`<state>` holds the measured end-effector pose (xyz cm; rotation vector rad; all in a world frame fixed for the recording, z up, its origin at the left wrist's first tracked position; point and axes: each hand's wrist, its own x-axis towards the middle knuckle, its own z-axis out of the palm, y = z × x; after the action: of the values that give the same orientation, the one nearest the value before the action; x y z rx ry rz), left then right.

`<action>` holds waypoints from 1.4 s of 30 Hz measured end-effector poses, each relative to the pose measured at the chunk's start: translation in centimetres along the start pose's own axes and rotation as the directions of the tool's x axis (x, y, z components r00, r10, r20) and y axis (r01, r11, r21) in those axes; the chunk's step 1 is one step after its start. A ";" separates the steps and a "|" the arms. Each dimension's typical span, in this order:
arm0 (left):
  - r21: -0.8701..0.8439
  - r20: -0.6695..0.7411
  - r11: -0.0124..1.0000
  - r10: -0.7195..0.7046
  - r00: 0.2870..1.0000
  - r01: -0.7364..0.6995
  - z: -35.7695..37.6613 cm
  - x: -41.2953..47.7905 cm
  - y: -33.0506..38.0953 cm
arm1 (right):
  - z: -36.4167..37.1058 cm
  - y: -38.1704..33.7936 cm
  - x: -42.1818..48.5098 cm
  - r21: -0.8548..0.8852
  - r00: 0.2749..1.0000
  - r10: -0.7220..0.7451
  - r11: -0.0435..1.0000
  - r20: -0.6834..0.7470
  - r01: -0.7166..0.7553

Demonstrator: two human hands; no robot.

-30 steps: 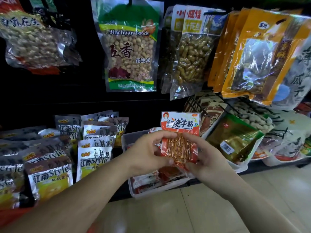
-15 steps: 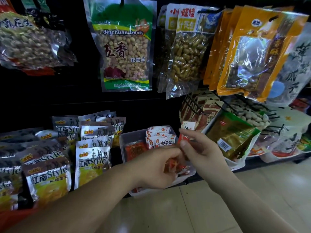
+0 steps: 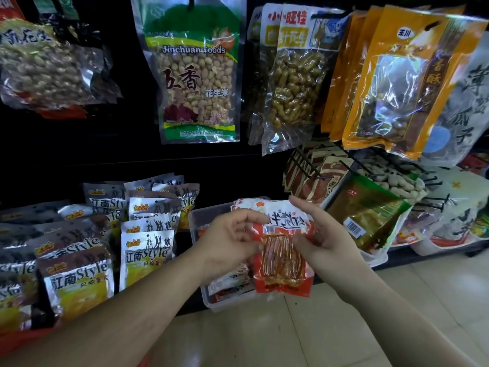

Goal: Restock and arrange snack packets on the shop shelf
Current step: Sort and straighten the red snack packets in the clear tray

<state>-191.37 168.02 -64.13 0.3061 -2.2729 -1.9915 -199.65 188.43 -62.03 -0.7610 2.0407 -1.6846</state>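
Packets crowded the dark shelf. Near the centre of the view, both hands held one red-and-white plastic snack packet [image 3: 283,250] with a clear window showing orange-brown strips, upright, its printed face towards the camera. The left hand [image 3: 227,239] met it at nine o'clock, fingers curled at the upper left edge and thumb against the window's side. The right hand [image 3: 325,234] gripped it at three o'clock, thumb in front and fingers behind. The packet hung over the front part of a clear plastic rectangular bin [image 3: 195,218] that held more red-and-white packets. At nine o'clock from the bin stood rows of silver-and-yellow foil pouches printed "Style" [image 3: 146,250]. At twelve o'clock hung a clear bag of pale peanuts with a green header [image 3: 195,75]. At two o'clock hung orange window bags [image 3: 391,80], and at three o'clock leaned a gold-and-green foil pouch with a barcode label [image 3: 367,213].
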 end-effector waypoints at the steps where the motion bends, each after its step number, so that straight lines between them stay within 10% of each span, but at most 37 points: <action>1: 0.014 -0.037 1.000 0.024 0.999 -0.023 -0.1 0.0 0.2 | 0.1 0.1 0.0 0.013 1.000 0.022 1.000 0.014 -0.022; 8: 0.041 0.232 0.998 -0.059 0.971 0.051 -0.1 -0.3 0.2 | 0.2 0.6 0.6 0.041 0.978 0.139 0.990 -0.156 -0.134; 12: 0.169 0.182 0.986 -0.029 0.983 -0.002 0.0 0.0 -0.2 | 0.0 0.6 0.3 0.012 0.987 0.159 0.987 0.007 -0.160; 22: 0.278 0.166 0.948 0.111 0.980 -0.155 0.1 0.5 -1.4 | 0.4 2.0 1.0 -0.539 0.997 -0.071 0.839 0.031 0.076; 29: 0.606 0.356 0.691 0.207 0.911 -0.394 1.2 0.0 0.0 | 1.3 -1.0 0.3 -0.058 0.994 -0.066 0.996 -0.086 0.061; 33: 0.589 0.482 0.703 0.089 0.872 -0.398 2.5 -1.2 0.1 | 1.3 -0.6 0.0 -0.238 0.982 -0.113 0.968 -0.152 0.075; 38: 0.378 0.114 0.875 0.281 0.953 -0.303 1.0 0.2 -1.4 | 1.0 -0.3 -0.2 -0.194 0.983 -0.068 0.980 -0.168 0.034; 42: 0.158 -0.024 0.978 0.140 0.990 -0.135 -0.6 0.5 -1.6 | 1.5 -0.3 0.0 -0.054 0.996 0.018 0.998 -0.092 -0.023</action>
<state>-191.62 167.11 -65.69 0.1887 -2.3633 -1.7334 -198.72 187.21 -62.03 -0.6898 2.1575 -1.6871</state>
